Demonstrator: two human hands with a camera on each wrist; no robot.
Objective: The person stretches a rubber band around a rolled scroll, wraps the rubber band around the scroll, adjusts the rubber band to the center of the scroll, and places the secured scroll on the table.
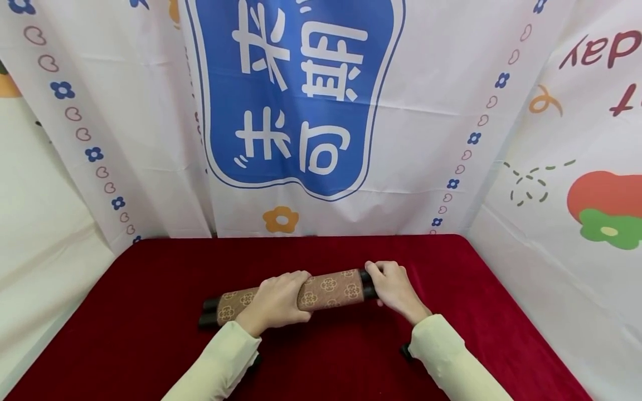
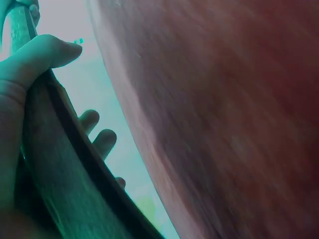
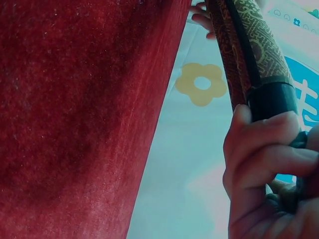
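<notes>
A rolled scroll (image 1: 328, 289), brown with gold flower patterns, is held above the red tabletop, its right end a little higher in the head view. Two dark rods side by side stick out at each end. My left hand (image 1: 280, 299) is wrapped around its middle, thumb on the near side, as the thumb in the left wrist view (image 2: 52, 52) also shows. My right hand (image 1: 393, 284) grips the dark rod ends on the right. In the right wrist view, its curled fingers (image 3: 259, 144) surround the black end (image 3: 271, 99). The scroll's underside is hidden in the head view.
A red velvety cloth (image 1: 150, 345) covers the table. White printed curtains (image 1: 416, 139) enclose it at the back and both sides, with a blue sign (image 1: 291, 100) at the back. Dark wrist devices (image 1: 407, 351) partly show at the sleeves.
</notes>
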